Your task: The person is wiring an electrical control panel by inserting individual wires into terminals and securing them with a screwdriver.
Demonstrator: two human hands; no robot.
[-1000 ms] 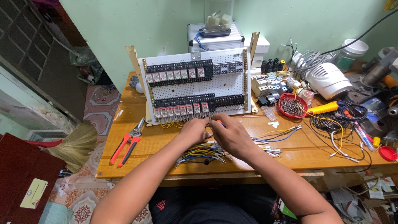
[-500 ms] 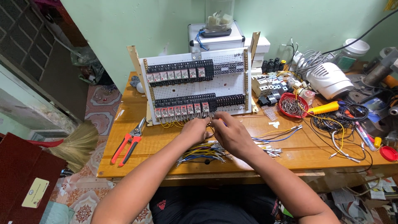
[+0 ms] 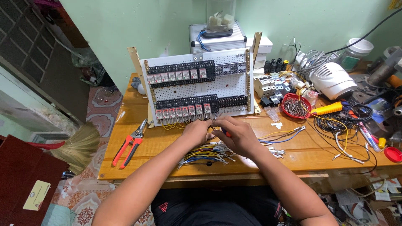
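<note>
While both hands stay together low at the white panel (image 3: 197,88), the left hand (image 3: 196,132) pinches wires (image 3: 205,152); the right hand (image 3: 236,134) grips a red-handled tool (image 3: 226,134), barely moved.

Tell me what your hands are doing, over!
Left hand and right hand together at the panel's bottom edge. Right grips a red-handled tool. Loose wires underneath.

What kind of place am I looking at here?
Likely a small home electrical workshop: a wooden workbench holds a white panel of relays, loose wires under both hands, and red-handled cutters.
</note>
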